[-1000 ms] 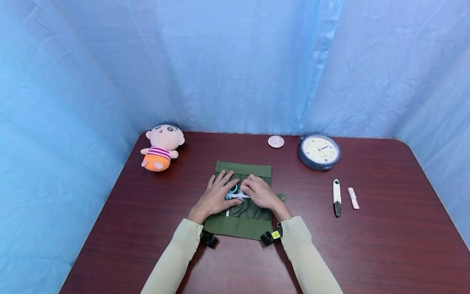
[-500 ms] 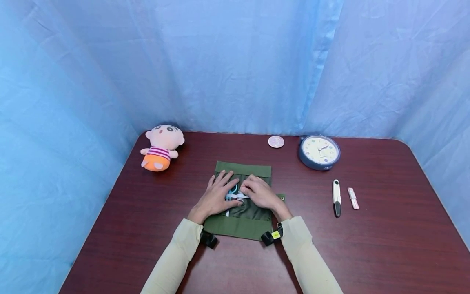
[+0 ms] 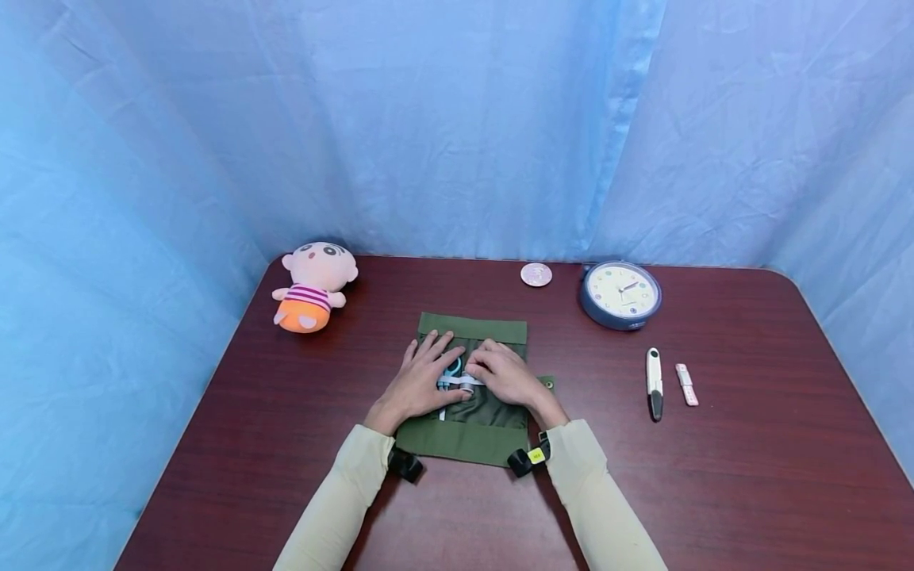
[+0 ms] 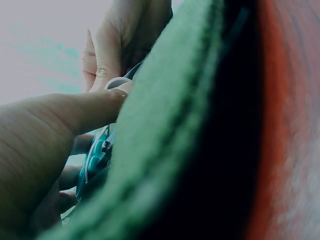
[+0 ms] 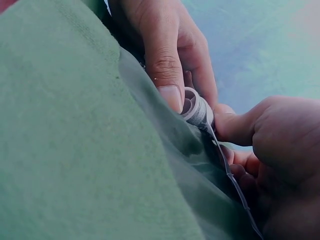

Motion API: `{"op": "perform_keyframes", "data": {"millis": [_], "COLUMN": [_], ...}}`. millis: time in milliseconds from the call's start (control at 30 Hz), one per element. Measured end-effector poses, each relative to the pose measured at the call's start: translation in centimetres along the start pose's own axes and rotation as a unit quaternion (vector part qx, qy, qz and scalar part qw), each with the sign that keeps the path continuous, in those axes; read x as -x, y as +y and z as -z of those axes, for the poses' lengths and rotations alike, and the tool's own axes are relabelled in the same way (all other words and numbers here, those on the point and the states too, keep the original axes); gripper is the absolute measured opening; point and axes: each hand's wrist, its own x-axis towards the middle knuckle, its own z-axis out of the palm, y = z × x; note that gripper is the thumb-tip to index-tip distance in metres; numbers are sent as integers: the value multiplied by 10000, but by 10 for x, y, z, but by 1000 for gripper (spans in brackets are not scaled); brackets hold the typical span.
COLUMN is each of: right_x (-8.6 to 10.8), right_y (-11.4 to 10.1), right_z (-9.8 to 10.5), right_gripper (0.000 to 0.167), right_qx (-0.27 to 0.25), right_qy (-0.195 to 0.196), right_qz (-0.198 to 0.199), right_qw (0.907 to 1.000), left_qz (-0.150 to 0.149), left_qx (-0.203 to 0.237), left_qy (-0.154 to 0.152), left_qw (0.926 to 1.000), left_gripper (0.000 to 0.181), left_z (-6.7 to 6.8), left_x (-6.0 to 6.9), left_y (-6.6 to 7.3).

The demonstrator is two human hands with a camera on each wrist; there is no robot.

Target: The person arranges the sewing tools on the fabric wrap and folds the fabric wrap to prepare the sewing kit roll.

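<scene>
A green cloth organizer (image 3: 464,440) lies unrolled on the table. A white elastic band (image 3: 450,380) crosses its middle, over teal-handled scissors (image 3: 455,366) and a small spool of greyish thread (image 5: 197,111). My left hand (image 3: 416,382) rests spread on the organizer's left half, its thumb pressing the near end of the spool. From the right, my right hand (image 3: 505,376) pinches the spool's far end with curled fingers, close to the band. Its fingertips are partly hidden in the head view. In the left wrist view, the organizer's raised edge covers much of the scissors (image 4: 92,160).
A plush doll (image 3: 312,289) sits at the back left. Toward the back right are a round pinkish disc (image 3: 536,274) and a blue alarm clock (image 3: 620,295). A white-and-black tool (image 3: 654,385) and a small pink-and-white strip (image 3: 687,385) lie at right.
Very little differs. Both hands keep their places on the organizer; the right fingers shift only slightly at the spool and band.
</scene>
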Motion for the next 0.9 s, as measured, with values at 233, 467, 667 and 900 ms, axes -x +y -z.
{"op": "perform_keyframes", "data": {"millis": [233,467,667,900], "right_x": [1,0,2,9], "right_y": [3,3,2,2], "right_z": [2,5,10,16], "right_gripper": [20,18,16,18], "right_qx": [-340,-787,-1134,-1279], "right_qy": [128,110,164,798], "right_qz": [-44,-345,-456,-574], "right_qw": [9993,9962,9924,9869], "left_qz": [-37,-28,14,2], "left_qx": [3,-19,-33,-49], "left_qy": [3,23,33,35], "left_qw": [10000,10000,10000,10000], "left_gripper": [76,76,76,77], "left_z": [0,-1,-2,-5], "left_x": [-1,-1,-1,-1], "left_y": [-1,-1,-1,-2]}}
